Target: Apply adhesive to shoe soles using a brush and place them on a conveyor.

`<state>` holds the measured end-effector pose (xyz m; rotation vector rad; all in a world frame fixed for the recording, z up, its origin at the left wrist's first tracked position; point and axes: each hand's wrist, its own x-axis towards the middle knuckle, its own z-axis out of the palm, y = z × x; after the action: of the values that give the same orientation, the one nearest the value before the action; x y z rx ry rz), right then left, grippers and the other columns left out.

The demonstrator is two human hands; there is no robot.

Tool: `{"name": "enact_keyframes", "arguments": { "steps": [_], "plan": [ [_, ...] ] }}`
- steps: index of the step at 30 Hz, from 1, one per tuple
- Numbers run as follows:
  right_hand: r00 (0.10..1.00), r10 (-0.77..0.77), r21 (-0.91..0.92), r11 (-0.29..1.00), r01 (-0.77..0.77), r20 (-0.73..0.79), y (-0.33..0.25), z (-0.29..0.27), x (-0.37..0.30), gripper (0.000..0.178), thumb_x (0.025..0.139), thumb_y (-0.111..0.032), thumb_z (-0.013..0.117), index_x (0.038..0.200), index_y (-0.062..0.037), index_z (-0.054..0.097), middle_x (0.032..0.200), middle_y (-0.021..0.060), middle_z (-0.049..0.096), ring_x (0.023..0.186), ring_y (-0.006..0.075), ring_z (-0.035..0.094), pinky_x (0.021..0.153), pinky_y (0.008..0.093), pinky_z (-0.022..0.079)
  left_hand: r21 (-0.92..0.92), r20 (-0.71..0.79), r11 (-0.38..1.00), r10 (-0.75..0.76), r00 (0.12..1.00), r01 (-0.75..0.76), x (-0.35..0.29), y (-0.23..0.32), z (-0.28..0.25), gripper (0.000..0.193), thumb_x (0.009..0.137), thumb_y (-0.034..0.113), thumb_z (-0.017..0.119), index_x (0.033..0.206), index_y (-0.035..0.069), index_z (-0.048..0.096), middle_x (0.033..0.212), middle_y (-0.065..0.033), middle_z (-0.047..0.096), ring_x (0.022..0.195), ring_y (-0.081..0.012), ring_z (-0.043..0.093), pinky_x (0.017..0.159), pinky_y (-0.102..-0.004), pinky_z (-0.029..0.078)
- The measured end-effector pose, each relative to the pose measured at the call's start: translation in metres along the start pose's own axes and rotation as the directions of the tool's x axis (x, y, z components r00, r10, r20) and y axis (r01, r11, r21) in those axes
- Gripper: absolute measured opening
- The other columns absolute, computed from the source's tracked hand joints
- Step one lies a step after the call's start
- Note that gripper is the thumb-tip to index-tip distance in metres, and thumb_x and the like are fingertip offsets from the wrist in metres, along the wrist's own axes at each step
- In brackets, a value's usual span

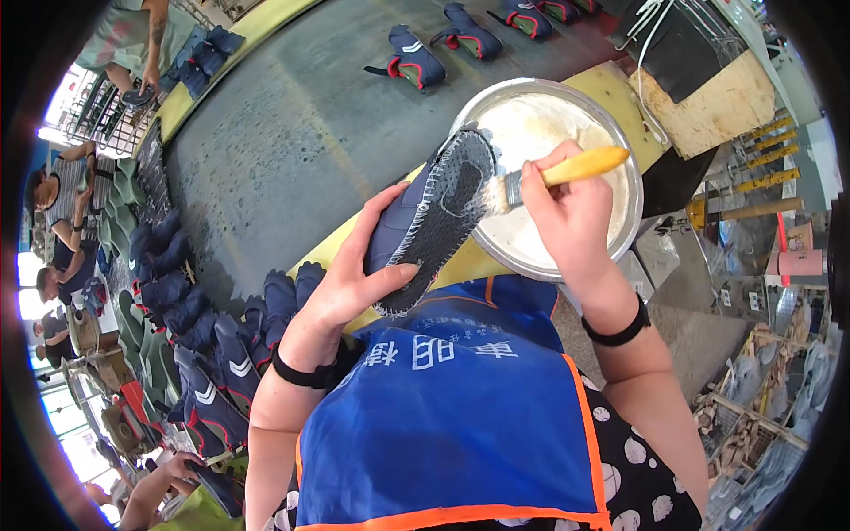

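Note:
My left hand (354, 274) is closed around a dark blue shoe upper (434, 221), tilted so its black underside with pale stitching round the edge faces up. The thumb presses on that underside near its lower end. In my right hand (571, 208) is a paintbrush (584, 165) with a yellow handle. Its bristles touch the right edge of the sole side, near the wider top end, where a wet outline shows. Just behind and beneath the brush stands a round metal basin (627, 234) holding a creamy white substance.
Several blue shoe uppers with red trim (416, 62) sit along the far side of the grey work surface (292, 133). More uppers (212, 354) are piled at left, near green soles (124, 208). Co-workers (66, 190) are at the left. A tan board (708, 106) lies at right.

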<state>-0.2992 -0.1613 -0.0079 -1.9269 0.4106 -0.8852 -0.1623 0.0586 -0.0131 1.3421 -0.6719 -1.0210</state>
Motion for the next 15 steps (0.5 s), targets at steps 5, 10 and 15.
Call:
{"name": "enact_keyframes", "arguments": {
  "steps": [5,10,15],
  "plan": [
    [0.983,-0.181,-0.097,0.979,0.181,0.005,0.009,-0.005,0.026,0.016,0.091,-0.003,0.067,0.079,-0.0012,0.056,0.067,0.0041,0.056,0.057,0.0079,0.056,0.052,0.0252,0.043,0.046,0.091,0.997,-0.064,0.994,0.06,-0.001,0.006,-0.004,0.081,0.078,0.01,0.068,0.15,0.002,0.032,0.141,-0.0146,0.047,0.13,-0.0233,0.047,0.11,-0.0351,0.036],
    [0.919,-0.381,0.032,0.922,0.386,-0.104,0.009,-0.005,0.029,0.013,0.092,-0.002,0.066,0.082,-0.0026,0.058,0.068,0.0032,0.055,0.06,0.0069,0.055,0.053,0.0247,0.042,-0.034,0.079,0.988,-0.146,0.986,0.149,0.004,0.015,-0.003,0.08,0.079,0.011,0.067,0.15,0.003,0.032,0.14,-0.0142,0.048,0.127,-0.0229,0.05,0.107,-0.0347,0.039],
    [0.974,-0.138,0.003,0.99,0.14,0.178,0.014,-0.023,0.014,0.01,0.089,0.001,0.069,0.088,-0.0005,0.059,0.072,0.0038,0.056,0.059,0.0076,0.052,0.052,0.0234,0.037,-0.196,-0.026,0.963,-0.193,0.981,0.184,0.02,0.004,-0.018,0.077,0.082,0.013,0.061,0.152,0.003,0.03,0.135,-0.0151,0.053,0.117,-0.0233,0.059,0.099,-0.0344,0.048]
  ]
}}
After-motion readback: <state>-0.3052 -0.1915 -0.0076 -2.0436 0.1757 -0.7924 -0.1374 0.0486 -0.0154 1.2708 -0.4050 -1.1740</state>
